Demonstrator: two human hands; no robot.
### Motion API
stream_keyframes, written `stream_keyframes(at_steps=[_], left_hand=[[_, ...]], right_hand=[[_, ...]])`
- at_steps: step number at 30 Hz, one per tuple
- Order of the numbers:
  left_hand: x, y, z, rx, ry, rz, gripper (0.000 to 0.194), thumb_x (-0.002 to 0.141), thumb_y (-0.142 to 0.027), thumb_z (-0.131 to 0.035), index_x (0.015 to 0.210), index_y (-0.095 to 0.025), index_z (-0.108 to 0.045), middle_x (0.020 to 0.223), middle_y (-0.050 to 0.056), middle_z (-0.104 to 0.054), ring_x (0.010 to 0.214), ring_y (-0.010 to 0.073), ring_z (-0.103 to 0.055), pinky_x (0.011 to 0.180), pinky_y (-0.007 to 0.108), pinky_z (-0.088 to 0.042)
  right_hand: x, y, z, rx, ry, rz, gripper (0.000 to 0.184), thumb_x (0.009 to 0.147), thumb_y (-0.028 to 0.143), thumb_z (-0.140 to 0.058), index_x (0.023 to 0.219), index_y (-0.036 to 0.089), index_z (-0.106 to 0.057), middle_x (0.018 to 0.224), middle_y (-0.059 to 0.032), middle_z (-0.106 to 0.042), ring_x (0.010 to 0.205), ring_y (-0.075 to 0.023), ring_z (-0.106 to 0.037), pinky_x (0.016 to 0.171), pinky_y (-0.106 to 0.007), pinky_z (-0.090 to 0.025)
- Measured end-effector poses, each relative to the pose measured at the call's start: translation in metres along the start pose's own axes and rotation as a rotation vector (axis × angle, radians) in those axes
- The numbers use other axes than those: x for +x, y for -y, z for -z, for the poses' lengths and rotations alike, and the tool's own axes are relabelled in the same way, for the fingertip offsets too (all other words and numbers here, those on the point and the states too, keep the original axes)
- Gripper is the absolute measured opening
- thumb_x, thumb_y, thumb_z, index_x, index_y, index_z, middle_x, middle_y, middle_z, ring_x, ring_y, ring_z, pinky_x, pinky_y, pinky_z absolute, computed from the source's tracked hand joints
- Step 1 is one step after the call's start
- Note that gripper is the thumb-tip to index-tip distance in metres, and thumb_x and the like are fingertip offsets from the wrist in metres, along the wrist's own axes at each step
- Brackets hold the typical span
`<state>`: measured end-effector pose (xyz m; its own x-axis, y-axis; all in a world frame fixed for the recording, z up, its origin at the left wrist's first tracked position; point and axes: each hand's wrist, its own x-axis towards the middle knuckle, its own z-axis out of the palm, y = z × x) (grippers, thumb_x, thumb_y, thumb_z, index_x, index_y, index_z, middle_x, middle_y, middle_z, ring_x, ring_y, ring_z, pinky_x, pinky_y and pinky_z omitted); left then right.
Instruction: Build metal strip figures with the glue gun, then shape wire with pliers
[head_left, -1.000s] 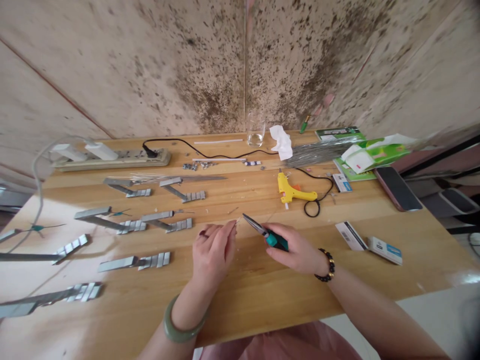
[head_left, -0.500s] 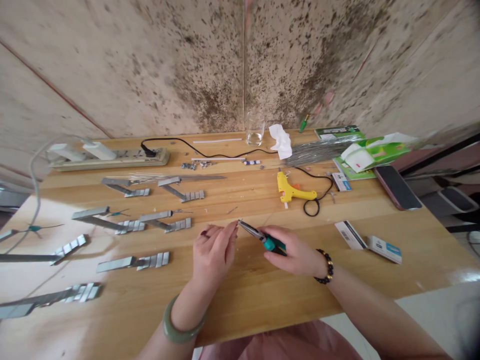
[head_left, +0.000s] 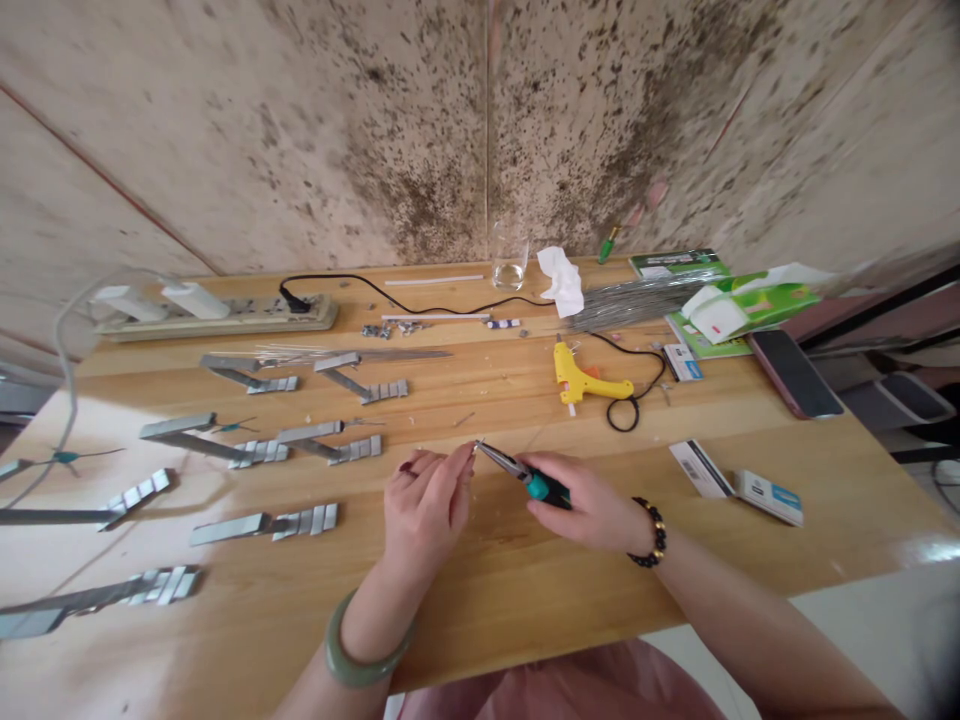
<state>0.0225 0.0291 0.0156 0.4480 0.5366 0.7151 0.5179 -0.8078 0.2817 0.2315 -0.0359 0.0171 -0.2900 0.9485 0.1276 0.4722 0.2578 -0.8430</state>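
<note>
My right hand is wrapped round the handles of needle-nose pliers with teal and black grips. Their tips meet the fingertips of my left hand, which is closed in a pinch. Between thumb and forefinger a tiny bright piece shows at the plier tips, too small to name. To the left lie several folded grey strips, among them a straight one and a bent one. A yellow glue gun lies beyond my right hand.
Along the back stand a power strip, a water glass and a crumpled tissue. A bundle of metal wires, a tissue pack, a phone and small boxes are at right. A black cord crosses the back.
Almost nothing differs. Both hands and the pliers keep their place, with only a very slight shift of the left hand to the left.
</note>
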Motion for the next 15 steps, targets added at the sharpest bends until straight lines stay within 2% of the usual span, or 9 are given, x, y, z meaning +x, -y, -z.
stream_keyframes(at_steps=[8, 15], left_hand=[[0.0008, -0.0021, 0.0008, -0.016, -0.001, -0.004, 0.026, 0.082, -0.002, -0.054, 0.105, -0.014, -0.056, 0.063, 0.002, -0.066, 0.058, 0.0156, -0.060, 0.064, 0.028, -0.047], [-0.0015, -0.0033, -0.0001, -0.011, 0.027, 0.038, 0.022, 0.083, -0.004, -0.055, 0.102, -0.014, -0.057, 0.057, 0.000, -0.061, 0.051, 0.0136, -0.057, 0.060, 0.027, -0.046]], right_hand=[[-0.0009, 0.0001, -0.0006, -0.006, -0.001, 0.024, 0.041, 0.084, 0.021, -0.054, 0.124, 0.016, -0.051, 0.117, -0.0118, -0.063, 0.106, -0.0216, -0.060, 0.092, -0.036, -0.047], [0.0005, 0.0044, 0.0017, -0.096, -0.018, 0.034, 0.038, 0.083, 0.019, -0.052, 0.121, 0.016, -0.052, 0.111, -0.0117, -0.064, 0.101, -0.0224, -0.060, 0.089, -0.036, -0.047]])
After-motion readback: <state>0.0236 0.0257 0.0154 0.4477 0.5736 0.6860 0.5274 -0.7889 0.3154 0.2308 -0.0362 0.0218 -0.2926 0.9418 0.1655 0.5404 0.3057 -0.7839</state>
